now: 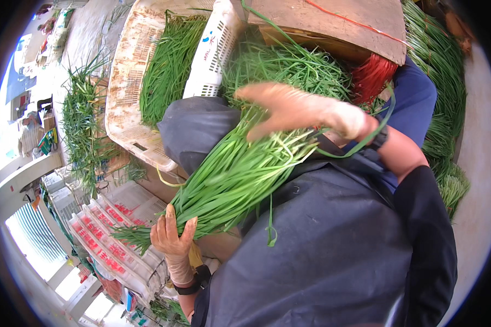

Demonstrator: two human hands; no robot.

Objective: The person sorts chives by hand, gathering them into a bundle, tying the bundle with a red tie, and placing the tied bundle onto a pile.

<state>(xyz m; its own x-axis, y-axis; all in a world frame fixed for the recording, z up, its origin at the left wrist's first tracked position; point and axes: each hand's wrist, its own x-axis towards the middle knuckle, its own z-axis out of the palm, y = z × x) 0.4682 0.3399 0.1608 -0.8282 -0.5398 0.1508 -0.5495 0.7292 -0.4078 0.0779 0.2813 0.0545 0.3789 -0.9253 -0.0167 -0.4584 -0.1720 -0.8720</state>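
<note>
A large bundle of long green leaves with pale stem ends, probably garlic chives, lies slanting across my lap. My left hand, in a thin glove, grips its leafy end between thumb and fingers. Over the pale end is my right hand, also gloved and blurred by motion, with its fingers apart. A loose long leaf curves past the right wrist. Beyond that hand is a heap of loose chives. Red ties hang beneath a wooden board.
A dirty white plastic crate holds more chives, beside an upright white crate. Stacked white crates with red writing stand at lower left. Piled green bundles lie at right. Further greens lie at far left.
</note>
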